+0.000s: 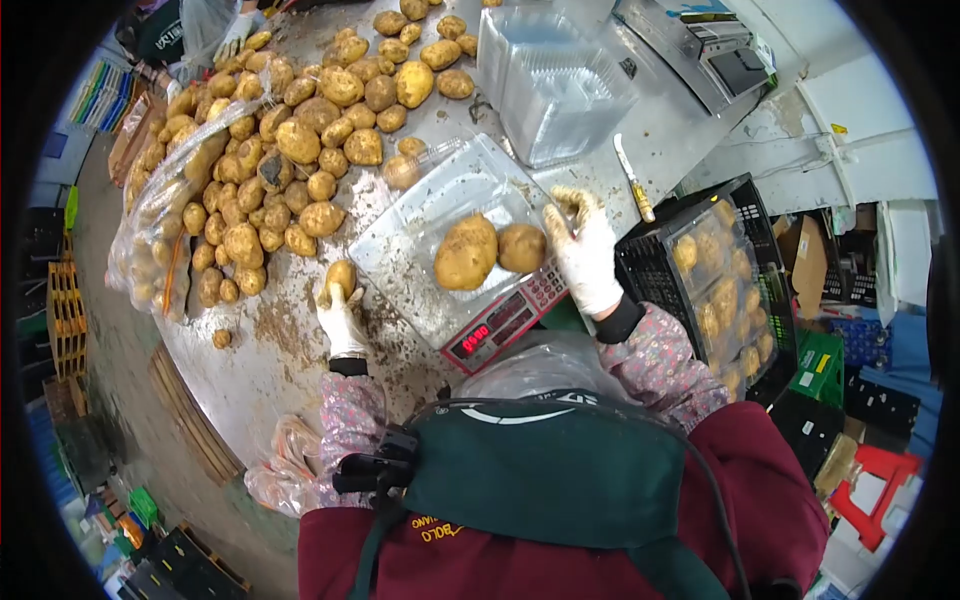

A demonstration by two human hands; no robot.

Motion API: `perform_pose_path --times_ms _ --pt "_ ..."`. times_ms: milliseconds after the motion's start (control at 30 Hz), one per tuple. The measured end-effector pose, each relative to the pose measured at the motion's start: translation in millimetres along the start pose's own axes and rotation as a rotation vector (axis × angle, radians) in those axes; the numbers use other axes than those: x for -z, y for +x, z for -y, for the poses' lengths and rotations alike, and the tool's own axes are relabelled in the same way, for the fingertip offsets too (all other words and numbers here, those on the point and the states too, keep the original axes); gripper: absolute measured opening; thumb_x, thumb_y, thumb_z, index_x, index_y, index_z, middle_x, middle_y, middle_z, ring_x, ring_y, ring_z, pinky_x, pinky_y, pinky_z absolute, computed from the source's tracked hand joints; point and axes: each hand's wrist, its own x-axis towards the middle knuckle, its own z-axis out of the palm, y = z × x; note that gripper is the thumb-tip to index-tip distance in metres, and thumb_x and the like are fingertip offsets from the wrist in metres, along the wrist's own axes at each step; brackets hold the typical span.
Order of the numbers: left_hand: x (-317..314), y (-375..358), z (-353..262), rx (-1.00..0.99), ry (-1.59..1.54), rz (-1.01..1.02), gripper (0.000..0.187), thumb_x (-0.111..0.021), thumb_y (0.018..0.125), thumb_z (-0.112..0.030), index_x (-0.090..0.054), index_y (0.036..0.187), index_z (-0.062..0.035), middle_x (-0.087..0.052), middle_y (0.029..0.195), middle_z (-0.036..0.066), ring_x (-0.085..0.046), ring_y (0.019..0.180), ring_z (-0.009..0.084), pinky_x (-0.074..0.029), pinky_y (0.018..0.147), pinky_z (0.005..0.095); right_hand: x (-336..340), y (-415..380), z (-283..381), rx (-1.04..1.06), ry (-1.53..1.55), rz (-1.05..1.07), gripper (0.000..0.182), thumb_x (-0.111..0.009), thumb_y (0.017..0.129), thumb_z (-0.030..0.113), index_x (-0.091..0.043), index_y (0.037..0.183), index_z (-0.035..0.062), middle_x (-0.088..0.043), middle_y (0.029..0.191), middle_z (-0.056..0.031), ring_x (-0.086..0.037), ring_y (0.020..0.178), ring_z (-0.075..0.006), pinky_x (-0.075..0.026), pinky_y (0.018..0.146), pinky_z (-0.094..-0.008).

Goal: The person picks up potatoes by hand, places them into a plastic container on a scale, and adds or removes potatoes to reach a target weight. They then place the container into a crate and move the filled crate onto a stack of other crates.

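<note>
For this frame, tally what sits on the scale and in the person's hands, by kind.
Potatoes in the clear tray on the scale: 2
Potato held in the left hand: 1
Clear trays on the scale, touched by the right hand: 1
Total: 4
</note>
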Motion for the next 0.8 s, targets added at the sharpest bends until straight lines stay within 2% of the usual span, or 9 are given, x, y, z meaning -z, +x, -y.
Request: perform_pose_path --times_ms 67,133,267,400,567,600,667,733,800 --pt "10.7 1.5 -2.0 -0.061 0.235 0.014 0.035 -0.060 0.095 -0.012 -0.052 0.128 -0.0017 -0.066 0.106 0.010 -0.068 0.077 0.0187 -0.054 0.066 0.0289 8.4 2.8 -1.5 0.015 0.100 -0.001 0.026 -0.067 0.085 0.012 -0.064 0.110 0.0032 -0.064 0.098 -0.0149 -0.062 0.092 -0.0304 -0.049 0.084 -0.0383" --pt "2.9 -8.8 -14.0 -0.622 0.591 -0.110 0.034 -0.058 0.096 -0.012 -0.051 0.126 0.0026 -0.061 0.116 0.013 -0.061 0.084 0.0150 -0.056 0.070 0.0309 19.5 2.2 2.7 0.106 0.030 -0.008 0.024 -0.063 0.087 0.007 -0.064 0.111 0.0033 -0.065 0.103 -0.0147 -0.062 0.097 -0.0315 -0.049 0.087 -0.0365" --pt "-43.4 -45.2 -63.2 -0.424 0.296 -0.060 0.028 -0.056 0.099 -0.016 -0.058 0.123 -0.0010 -0.068 0.097 0.008 -0.064 0.079 0.0125 -0.052 0.068 0.0251 34.0 -19.9 8.3 0.237 -0.184 0.107 0.042 -0.060 0.088 0.008 -0.056 0.130 0.0034 -0.061 0.124 -0.0182 -0.056 0.116 -0.0352 -0.042 0.101 -0.0431" --pt "-105.4 -53.8 -60.5 0.023 0.175 0.431 0.040 -0.050 0.103 -0.031 -0.061 0.123 0.0015 -0.069 0.107 0.011 -0.066 0.090 0.0159 -0.054 0.079 0.0306 -9.6 -40.5 13.1 0.407 -0.410 0.332 0.074 -0.064 0.087 0.035 -0.036 0.144 -0.0039 -0.044 0.143 -0.0255 -0.040 0.134 -0.0409 -0.024 0.113 -0.0523" --pt "-173.3 -72.1 -92.3 0.071 -0.157 0.620 0.078 -0.031 0.100 -0.062 -0.037 0.146 0.0003 -0.040 0.149 0.018 -0.034 0.138 0.0251 -0.027 0.114 0.0396 -38.7 19.6 0.3 0.434 -0.373 0.499 0.062 -0.052 0.097 0.039 -0.041 0.142 -0.0029 -0.049 0.139 -0.0241 -0.040 0.137 -0.0343 -0.024 0.115 -0.0477" --pt "-173.3 -74.8 -96.7 0.066 -0.186 0.644 0.077 -0.033 0.100 -0.061 -0.040 0.144 0.0009 -0.044 0.147 0.017 -0.037 0.137 0.0239 -0.029 0.113 0.0394 -37.6 21.7 -9.7 0.419 -0.383 0.477 0.062 -0.052 0.097 0.039 -0.041 0.142 -0.0029 -0.049 0.139 -0.0241 -0.040 0.137 -0.0343 -0.024 0.115 -0.0477" --pt "-172.3 -95.6 -113.3 0.042 -0.072 0.628 0.070 -0.036 0.101 -0.055 -0.047 0.140 0.0014 -0.046 0.145 0.016 -0.039 0.135 0.0234 -0.028 0.113 0.0395 -33.4 27.2 -24.6 0.189 0.430 0.453 0.047 -0.048 0.100 0.032 -0.054 0.132 -0.0018 -0.059 0.129 -0.0213 -0.053 0.125 -0.0322 -0.038 0.107 -0.0404" --pt "-146.3 -95.8 -101.2 -0.176 0.242 0.709 0.048 -0.055 0.098 -0.024 -0.051 0.136 0.0044 -0.051 0.140 0.016 -0.037 0.138 0.0241 -0.025 0.115 0.0384 -3.3 21.7 -26.5 -0.173 0.665 0.259 0.035 -0.045 0.103 0.026 -0.065 0.112 -0.0009 -0.069 0.102 -0.0115 -0.063 0.096 -0.0177 -0.048 0.090 -0.0311" --pt "-129.7 -121.5 -90.6 -0.328 0.405 0.583 0.061 -0.065 0.089 -0.006 -0.039 0.143 0.0029 -0.039 0.149 0.018 -0.030 0.142 0.0249 -0.024 0.116 0.0389 6.9 10.7 -50.8 -0.290 0.643 0.126 0.037 -0.046 0.103 0.029 -0.067 0.103 -0.0003 -0.067 0.091 -0.0066 -0.061 0.086 -0.0122 -0.050 0.082 -0.0277"
